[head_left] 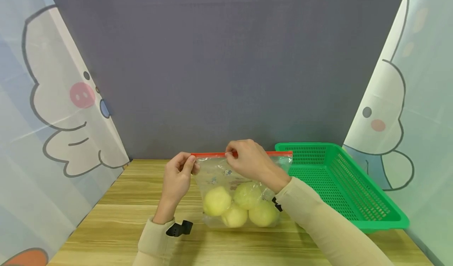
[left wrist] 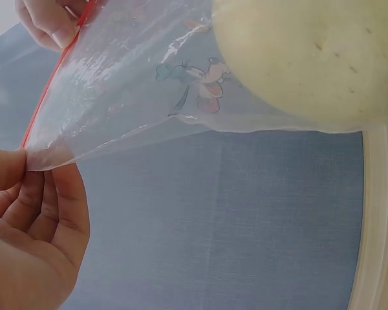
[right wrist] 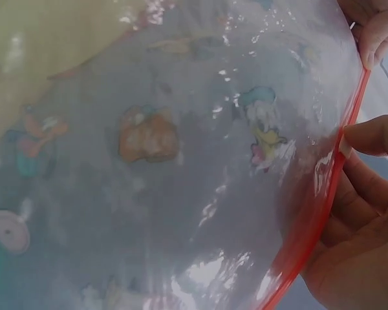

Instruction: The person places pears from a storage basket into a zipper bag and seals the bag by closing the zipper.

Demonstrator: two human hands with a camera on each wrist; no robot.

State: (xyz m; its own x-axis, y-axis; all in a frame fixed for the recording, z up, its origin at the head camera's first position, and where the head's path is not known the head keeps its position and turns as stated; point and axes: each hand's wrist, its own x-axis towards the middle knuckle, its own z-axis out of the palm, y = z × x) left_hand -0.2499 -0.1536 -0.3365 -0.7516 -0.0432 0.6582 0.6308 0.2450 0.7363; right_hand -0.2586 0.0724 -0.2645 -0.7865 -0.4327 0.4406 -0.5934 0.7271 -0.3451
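Observation:
A clear zip bag (head_left: 216, 175) with a red zip strip along its top hangs upright between the hands. Several pale yellow-green round fruits (head_left: 217, 201) lie in its lower part. My left hand (head_left: 179, 175) pinches the bag's top left corner between thumb and fingers. My right hand (head_left: 249, 159) pinches the red strip near its middle. Cartoon prints show on the bag's plastic (right wrist: 265, 123) in the right wrist view. In the left wrist view one fruit (left wrist: 310, 58) looms large behind the film, and the left thumb (left wrist: 3, 168) presses on the corner.
A green perforated plastic basket (head_left: 354, 187) stands at the right, partly behind the bag and right forearm. The wooden table (head_left: 124, 215) runs back to a grey panel (head_left: 226, 69). Cartoon-printed curtains (head_left: 70, 100) hang on both sides.

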